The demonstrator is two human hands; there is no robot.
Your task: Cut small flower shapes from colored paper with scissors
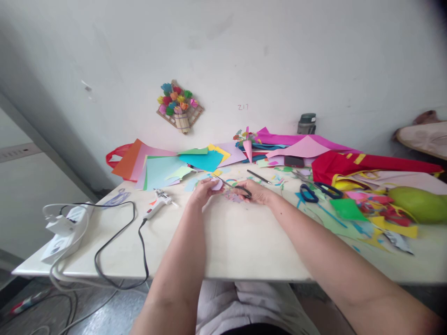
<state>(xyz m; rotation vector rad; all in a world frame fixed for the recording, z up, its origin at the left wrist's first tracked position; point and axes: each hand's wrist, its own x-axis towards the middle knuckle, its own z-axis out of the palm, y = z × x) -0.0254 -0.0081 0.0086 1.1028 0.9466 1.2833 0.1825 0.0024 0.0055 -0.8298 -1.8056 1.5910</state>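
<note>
Between the fingers of my left hand (203, 191) is a small piece of light purple paper (218, 184). My right hand (256, 191) grips a pair of scissors (247, 191) by the dark handles, and the blades point left toward that paper. Whether the blades touch it I cannot tell. Under and between my hands, small coloured paper scraps (233, 196) lie on the white table (244, 242). A black pen-like stick (258, 177) rests just beyond my right hand.
On the left are a glue gun (157, 204) with its black cord and a white power strip (68, 232). Coloured paper sheets (160, 172) line the back. To the right lie larger blue-handled scissors (321, 190), paper pieces and a green fruit-like object (417, 204). A small pink paper bouquet (247, 150) stands behind.
</note>
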